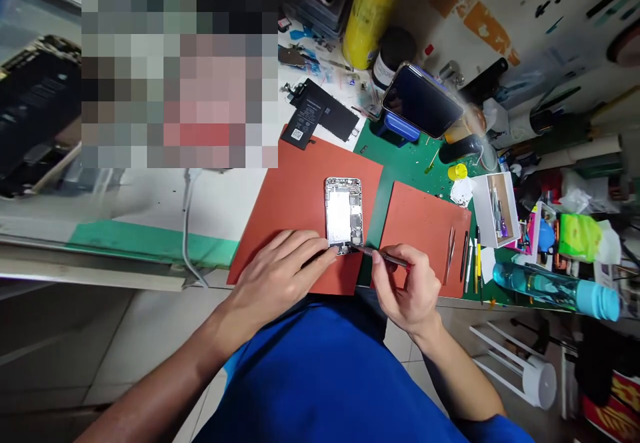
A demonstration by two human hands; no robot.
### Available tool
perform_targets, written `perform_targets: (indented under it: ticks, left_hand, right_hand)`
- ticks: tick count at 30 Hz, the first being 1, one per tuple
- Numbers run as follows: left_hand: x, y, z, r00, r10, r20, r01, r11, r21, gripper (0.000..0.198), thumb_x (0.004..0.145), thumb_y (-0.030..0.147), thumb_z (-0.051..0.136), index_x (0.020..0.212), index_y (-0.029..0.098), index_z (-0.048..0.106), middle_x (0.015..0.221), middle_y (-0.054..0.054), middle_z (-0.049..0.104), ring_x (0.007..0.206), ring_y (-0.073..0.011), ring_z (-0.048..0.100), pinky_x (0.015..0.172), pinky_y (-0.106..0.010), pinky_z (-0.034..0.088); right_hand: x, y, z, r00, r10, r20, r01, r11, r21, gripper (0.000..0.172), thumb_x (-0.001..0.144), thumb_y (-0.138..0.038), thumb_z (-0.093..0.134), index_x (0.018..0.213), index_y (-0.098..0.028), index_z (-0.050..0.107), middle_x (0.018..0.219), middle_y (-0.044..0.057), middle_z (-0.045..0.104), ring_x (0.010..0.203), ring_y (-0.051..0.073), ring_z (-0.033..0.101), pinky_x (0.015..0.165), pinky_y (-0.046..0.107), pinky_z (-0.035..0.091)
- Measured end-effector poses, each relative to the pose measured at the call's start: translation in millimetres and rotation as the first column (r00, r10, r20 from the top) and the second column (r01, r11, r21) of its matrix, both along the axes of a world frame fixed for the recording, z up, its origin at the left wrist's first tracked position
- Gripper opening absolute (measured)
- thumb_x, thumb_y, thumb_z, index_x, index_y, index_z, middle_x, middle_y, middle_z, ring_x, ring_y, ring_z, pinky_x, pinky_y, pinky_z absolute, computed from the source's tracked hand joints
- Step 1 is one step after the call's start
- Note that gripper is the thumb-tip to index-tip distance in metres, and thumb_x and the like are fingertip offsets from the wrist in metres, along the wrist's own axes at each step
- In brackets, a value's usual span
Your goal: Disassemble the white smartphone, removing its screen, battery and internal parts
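An opened phone body (343, 213) lies on a red-orange mat (295, 189), its bare metal inside and circuit board facing up. My left hand (280, 273) rests flat on the mat with its fingertips stretched to the phone's near-left corner. My right hand (407, 289) is closed in a pinch on a thin dark tool (383, 254). The tool's tip touches the phone's near edge.
A second red mat (425, 226) lies to the right, with tweezers and pens (465, 256) beside it. A black phone battery (320, 115), a dark-screened phone on a blue stand (423, 99), a yellow can (367, 13), a small white parts box (495, 209) and a teal bottle (555, 287) crowd the green bench.
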State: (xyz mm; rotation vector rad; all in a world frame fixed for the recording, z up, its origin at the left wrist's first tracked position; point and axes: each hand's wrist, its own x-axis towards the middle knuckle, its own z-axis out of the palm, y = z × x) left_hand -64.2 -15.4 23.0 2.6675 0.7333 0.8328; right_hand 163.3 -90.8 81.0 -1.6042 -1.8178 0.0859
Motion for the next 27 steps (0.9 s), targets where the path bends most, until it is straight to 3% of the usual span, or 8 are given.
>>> perform_targets:
  ticks: [11,20,27]
  left_hand:
    - [1,0,1.0,0.999,0.017,-0.032,-0.018,1.000,-0.008,0.036,0.099,0.000,0.065,0.130,0.016,0.072,0.116,-0.010,0.076,0.111,-0.0305,0.069,0.093,-0.045,0.057]
    - [-1,-1,0.0,0.999,0.006,-0.035,-0.006,1.000,-0.016,0.038,0.098,0.000,0.066,0.132,0.016,0.073,0.116,-0.011,0.076,0.110,-0.0312,0.069,0.093,-0.047,0.057]
    - [1,-2,-0.2,0.999,0.024,-0.034,-0.025,1.000,-0.014,0.033,0.100,0.002,0.065,0.129,0.015,0.073,0.115,-0.011,0.077,0.108,-0.0294,0.070,0.094,-0.045,0.056]
  right_hand:
    - [10,-6,11.0,0.971,-0.133,-0.200,0.117,0.989,-0.090,0.025,0.099,-0.009,0.071,0.116,-0.023,0.059,0.082,-0.002,0.070,0.069,0.014,0.073,0.061,0.027,0.060]
    - [2,-3,6.8,0.992,-0.071,-0.107,0.064,0.995,-0.071,0.024,0.099,-0.011,0.071,0.118,-0.021,0.060,0.085,0.000,0.073,0.068,0.015,0.075,0.061,0.028,0.063]
    - [-2,9,7.6,1.000,-0.008,0.004,0.008,0.999,-0.038,0.016,0.102,-0.014,0.068,0.114,-0.022,0.059,0.082,-0.001,0.072,0.062,0.015,0.071,0.055,0.028,0.058]
